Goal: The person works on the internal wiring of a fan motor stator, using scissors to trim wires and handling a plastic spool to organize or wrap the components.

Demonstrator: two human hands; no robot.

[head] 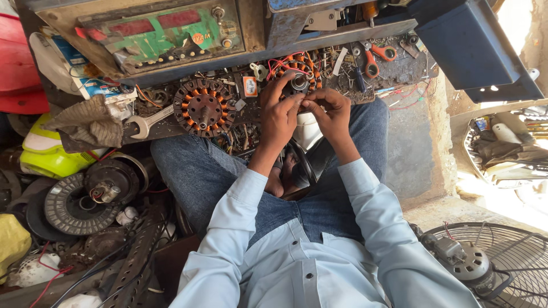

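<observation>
**Fine wire work at a wound motor stator**

While the person sits cross-legged in blue jeans and a pale blue shirt, both hands meet just in front of a round stator wound with orange-copper coils and red leads [298,73], which lies on the cluttered low workbench [399,68]. The left hand [278,117] and the right hand [330,112] are pinched together, fingertips touching, closed on something thin; it looks like a fine wire or lead from that stator, though the strand itself is too small to make out. The stator lies just beyond the fingers, partly hidden by them.

As a judgement, work this fine goes best with the pinch kept close to the stator, the lead held taut but not tugged, and the wrists steady over the lap so that the winding is not strained.

Left of the stator lies a second, rust-brown stator with orange slot wedges [204,106], and beyond that a steel open-ended spanner [149,121] beside a crumpled brown rag [88,122]. Right of the stator are orange-handled scissors [378,57]. The dark blue open metal box [474,48], further right, shows no contents from this angle. Near the person's right elbow stands a wire fan guard with a small grey motor [465,259].
</observation>
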